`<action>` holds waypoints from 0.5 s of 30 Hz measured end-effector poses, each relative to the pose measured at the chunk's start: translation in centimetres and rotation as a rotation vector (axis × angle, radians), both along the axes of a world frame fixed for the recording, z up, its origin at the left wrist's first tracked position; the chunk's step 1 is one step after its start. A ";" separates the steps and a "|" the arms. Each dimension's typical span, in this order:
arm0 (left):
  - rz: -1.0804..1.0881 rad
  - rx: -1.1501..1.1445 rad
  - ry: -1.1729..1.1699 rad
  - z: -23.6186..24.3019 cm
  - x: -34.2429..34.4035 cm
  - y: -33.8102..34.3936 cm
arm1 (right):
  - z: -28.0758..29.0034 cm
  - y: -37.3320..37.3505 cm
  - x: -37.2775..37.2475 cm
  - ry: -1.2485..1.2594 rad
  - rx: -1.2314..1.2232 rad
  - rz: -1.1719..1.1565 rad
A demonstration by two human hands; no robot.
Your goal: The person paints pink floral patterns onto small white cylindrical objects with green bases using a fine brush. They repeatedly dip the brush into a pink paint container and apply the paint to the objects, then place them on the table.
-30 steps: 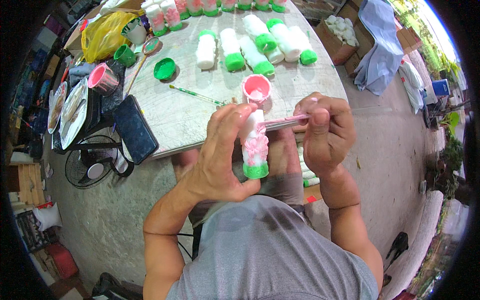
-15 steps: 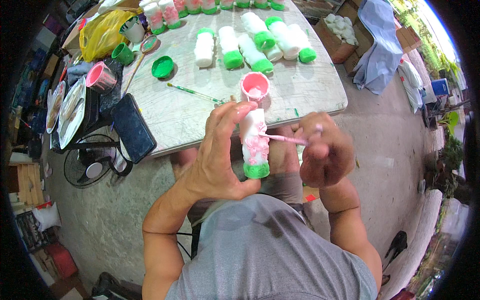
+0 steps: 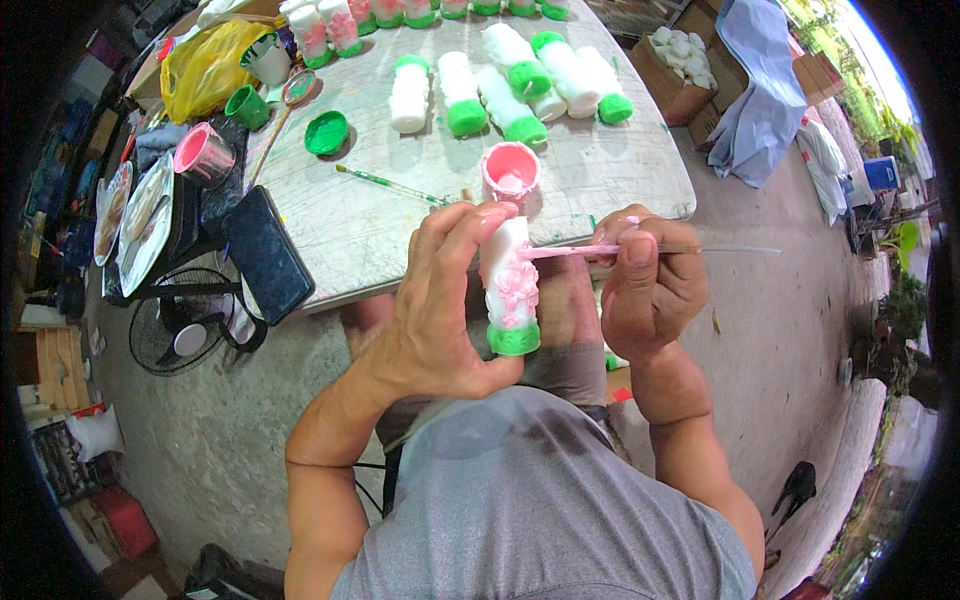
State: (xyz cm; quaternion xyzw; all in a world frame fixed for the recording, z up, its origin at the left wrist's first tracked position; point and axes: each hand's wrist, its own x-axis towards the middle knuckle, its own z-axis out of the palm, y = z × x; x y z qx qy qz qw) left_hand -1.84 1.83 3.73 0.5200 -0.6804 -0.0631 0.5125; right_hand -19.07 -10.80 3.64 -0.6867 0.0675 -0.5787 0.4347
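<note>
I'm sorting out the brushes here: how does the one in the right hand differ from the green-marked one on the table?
The held brush is gripped by the right hand, while the table brush lies on the table. The held brush is pink toward its tip; the table brush has green along its handle. The held brush's tip meets the cylinder; the table brush lies apart from it. Both are thin.

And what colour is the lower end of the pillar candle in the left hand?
Bright green: the pillar candle's lower end shows best in the head view.
</note>
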 end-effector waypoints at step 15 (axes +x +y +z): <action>0.020 0.007 -0.017 0.3 -0.2 0.0 | 0.8 0.6 -0.1 -0.053 0.045 0.003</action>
